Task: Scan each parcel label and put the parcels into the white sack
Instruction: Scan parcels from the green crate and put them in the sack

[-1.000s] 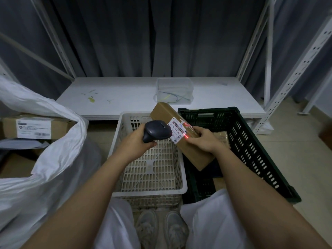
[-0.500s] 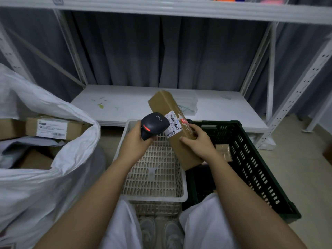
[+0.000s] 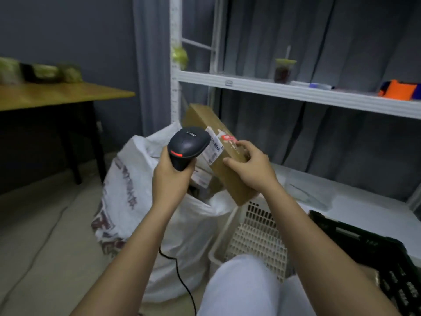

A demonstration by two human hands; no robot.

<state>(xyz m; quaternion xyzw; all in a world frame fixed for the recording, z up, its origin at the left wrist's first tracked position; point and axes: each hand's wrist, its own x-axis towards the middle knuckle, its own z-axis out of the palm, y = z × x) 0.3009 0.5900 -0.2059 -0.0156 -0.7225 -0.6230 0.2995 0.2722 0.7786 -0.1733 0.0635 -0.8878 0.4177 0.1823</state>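
Above the open mouth of the white sack [image 3: 127,197], the right hand [image 3: 249,168] holds a long brown parcel [image 3: 224,156] tilted, its upper end pointing up and away; the fingers [image 3: 245,145] curl over the top face and the thumb presses the near side. The parcel's lower end hangs over the rim of the white basket [image 3: 257,236], which stands just right of the sack. A white label [image 3: 213,148] with a barcode lies on the parcel's upper face; its print is blurred and its left part is hidden behind the scanner [image 3: 188,145]. A red-and-white sticker [image 3: 229,139] sits beside the label, partly covered by the fingertips.

The left hand [image 3: 170,181] grips the scanner's handle, fingers wrapped round it; the black head sits close against the label, and contact cannot be judged. A thin cable [image 3: 180,274] runs down from below the left forearm across the front of the sack and is cut off at the bottom edge.

Inside the sack, brown cardboard [image 3: 202,181] with a white label shows between the two hands; how many parcels lie there cannot be told. Printing on the sack's side is illegible.

Right of the basket, a black crate [image 3: 369,249] is cut off by the frame edge and the right forearm. Behind the sack stands a white shelf unit [image 3: 296,90] carrying a blurred cup [image 3: 283,70] and an orange object [image 3: 397,90]. Left of the sack, a wooden table [image 3: 57,94] holds items too blurred to identify.
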